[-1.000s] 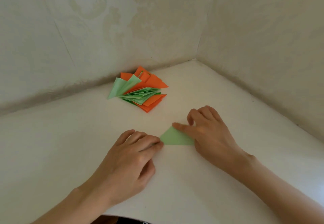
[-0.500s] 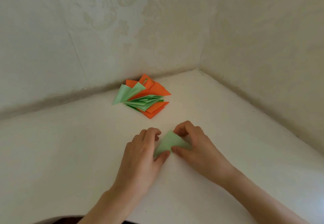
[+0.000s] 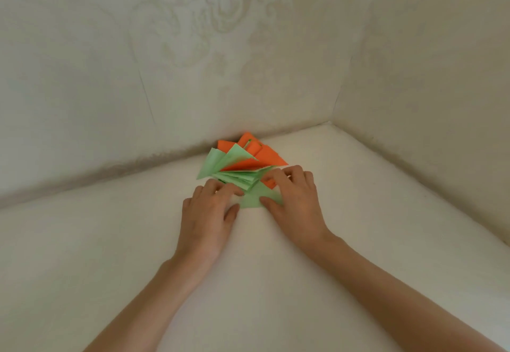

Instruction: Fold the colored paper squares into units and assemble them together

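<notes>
Green paper piece (image 3: pixel 252 200) held against the pile of folded papers (image 3: pixel 242 165)
The left hand (image 3: pixel 207 213) pinches the piece's left edge. The right hand (image 3: pixel 295 202) grips its right side, thumb pressed on top and fingers curled over the far tip. The piece lies on the counter (image 3: pixel 358 213), touching the orange-and-green pile's near edge, close to the counter's back corner.
</notes>
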Motion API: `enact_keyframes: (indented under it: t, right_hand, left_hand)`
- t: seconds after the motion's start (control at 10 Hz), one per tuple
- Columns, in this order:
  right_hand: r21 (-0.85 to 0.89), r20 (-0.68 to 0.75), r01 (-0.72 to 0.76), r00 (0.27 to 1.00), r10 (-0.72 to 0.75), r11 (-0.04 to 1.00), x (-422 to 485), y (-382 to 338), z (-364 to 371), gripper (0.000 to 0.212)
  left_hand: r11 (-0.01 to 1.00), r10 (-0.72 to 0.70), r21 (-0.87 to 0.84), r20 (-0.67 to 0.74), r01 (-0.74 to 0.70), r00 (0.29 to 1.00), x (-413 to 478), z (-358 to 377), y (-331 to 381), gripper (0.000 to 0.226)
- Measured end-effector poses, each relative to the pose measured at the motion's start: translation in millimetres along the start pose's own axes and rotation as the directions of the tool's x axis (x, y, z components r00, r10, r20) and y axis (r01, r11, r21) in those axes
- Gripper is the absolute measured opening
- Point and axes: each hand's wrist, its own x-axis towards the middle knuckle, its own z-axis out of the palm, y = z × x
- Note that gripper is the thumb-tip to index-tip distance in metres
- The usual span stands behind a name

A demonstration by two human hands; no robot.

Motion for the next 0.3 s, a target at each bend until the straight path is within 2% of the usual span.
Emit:
enact_keyframes:
  t: [0.1,0.2,0.3]
  right_hand:
    - [-0.066,-0.034,0.12,0.992,-0.123,0.991,-2.9,6.1,0.3,0.02]
    - [-0.043,0.05,0.197,0.98,-0.195,0.98,-1.5,6.5,-0.6,0.036]
    - [0.085,0.073,0.17,0.982,-0.176,0.982,-1.5,8.2,-27.3,0.034]
  left_hand:
    - [0.992,0.108,0.064,-0.01,-0.107,0.994,-4.3,2.9,-5.2,0.028]
    - [0.99,0.111,0.083,-0.003,-0.11,0.994,-5.0,3.8,0.6,0.025]
    - [0.997,0.047,-0.052,-0.016,-0.048,0.999,-4.0,-9.2,0.2,0.024]
